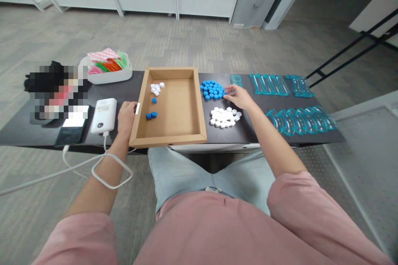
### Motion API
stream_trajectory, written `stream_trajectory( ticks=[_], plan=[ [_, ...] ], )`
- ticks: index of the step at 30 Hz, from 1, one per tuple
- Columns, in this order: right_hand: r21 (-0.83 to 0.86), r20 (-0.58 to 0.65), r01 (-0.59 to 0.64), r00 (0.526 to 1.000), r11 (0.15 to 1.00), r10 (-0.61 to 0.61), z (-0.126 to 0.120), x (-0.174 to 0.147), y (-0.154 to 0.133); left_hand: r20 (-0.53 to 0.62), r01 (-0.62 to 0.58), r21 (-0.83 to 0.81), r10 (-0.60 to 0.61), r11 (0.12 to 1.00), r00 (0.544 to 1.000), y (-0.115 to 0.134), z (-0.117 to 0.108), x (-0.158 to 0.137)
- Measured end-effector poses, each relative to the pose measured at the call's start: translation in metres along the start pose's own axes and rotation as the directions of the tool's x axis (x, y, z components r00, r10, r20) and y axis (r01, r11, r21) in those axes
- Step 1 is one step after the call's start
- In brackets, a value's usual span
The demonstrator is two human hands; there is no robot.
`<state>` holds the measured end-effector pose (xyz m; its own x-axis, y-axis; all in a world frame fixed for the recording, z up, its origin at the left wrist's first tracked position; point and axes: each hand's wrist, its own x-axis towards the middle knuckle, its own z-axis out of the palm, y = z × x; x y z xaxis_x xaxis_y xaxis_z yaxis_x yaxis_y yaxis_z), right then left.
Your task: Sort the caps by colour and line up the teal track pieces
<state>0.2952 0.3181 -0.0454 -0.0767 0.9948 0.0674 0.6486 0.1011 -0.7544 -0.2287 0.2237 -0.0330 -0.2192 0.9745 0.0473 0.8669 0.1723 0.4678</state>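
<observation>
A shallow cardboard box [168, 137] lies on the dark table in front of me. My left hand [126, 118] is closed on its left wall, fingers partly hidden by the wall. Inside, toward the left, are several white pieces [156, 89] and a few small blue blocks [151, 115]. Right of the box is a cluster of blue hexagonal pieces [212, 90]. At that cluster's right edge my right hand [239, 97] pinches a blue hexagonal piece between thumb and fingers. Just nearer to me sits a group of white hexagonal pieces [224, 117].
Clear teal-ended straight tubes [269, 85] and curved tubes [300, 121] lie at the right. To the left are a white power bank [104, 116] with a cable [107, 155], a phone [73, 126] and a white basket [110, 76] of colourful strands.
</observation>
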Motion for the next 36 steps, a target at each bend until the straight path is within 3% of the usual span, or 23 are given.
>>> stream_trajectory(
  ticks=[12, 15, 17, 20, 23, 26, 29, 32, 34, 36],
  plan=[
    [0.044, 0.029, 0.036, 0.999, 0.998, -0.037, 0.012, 0.005, -0.013, -0.021, 0.012, -0.029, -0.012, 1.0, 1.0, 0.008, -0.002, -0.004],
    [0.031, -0.022, 0.082, 0.996, 0.996, -0.081, 0.012, 0.003, -0.031, -0.029, 0.005, -0.057, -0.007, 0.998, 1.0, 0.008, -0.001, -0.005],
    [0.048, -0.011, 0.172, 0.985, 0.984, -0.172, 0.021, 0.002, -0.055, -0.027, 0.007, -0.069, -0.009, 0.998, 1.0, 0.007, -0.001, -0.005],
    [0.082, 0.124, 0.353, 0.924, 0.932, -0.361, 0.055, 0.003, -0.107, -0.011, 0.01, -0.067, -0.01, 0.998, 1.0, 0.006, -0.001, -0.005],
    [0.079, 0.333, 0.502, 0.801, 0.861, -0.498, 0.108, 0.005, -0.166, 0.004, 0.003, -0.053, -0.003, 0.999, 1.0, 0.007, -0.001, -0.005],
    [-0.028, 0.524, 0.627, 0.672, 0.778, -0.523, 0.162, 0.005, -0.216, -0.015, -0.002, -0.031, 0.001, 1.0, 1.0, 0.008, 0.001, -0.004],
    [-0.175, 0.657, 0.718, 0.595, 0.674, -0.463, 0.198, -0.003, -0.245, -0.047, -0.013, -0.04, 0.011, 0.999, 0.999, 0.008, 0.003, -0.003],
    [-0.21, 0.71, 0.757, 0.553, 0.619, -0.436, 0.208, -0.015, -0.254, -0.051, -0.014, -0.05, 0.012, 0.999, 0.999, 0.008, 0.003, -0.003],
    [-0.156, 0.708, 0.755, 0.535, 0.637, -0.46, 0.2, -0.019, -0.25, -0.033, -0.01, -0.043, 0.009, 0.999, 0.999, 0.007, 0.004, -0.003],
    [-0.065, 0.67, 0.718, 0.546, 0.693, -0.503, 0.182, -0.02, -0.239, -0.013, -0.014, -0.039, 0.014, 0.999, 1.0, 0.005, 0.004, -0.003]
  ],
)
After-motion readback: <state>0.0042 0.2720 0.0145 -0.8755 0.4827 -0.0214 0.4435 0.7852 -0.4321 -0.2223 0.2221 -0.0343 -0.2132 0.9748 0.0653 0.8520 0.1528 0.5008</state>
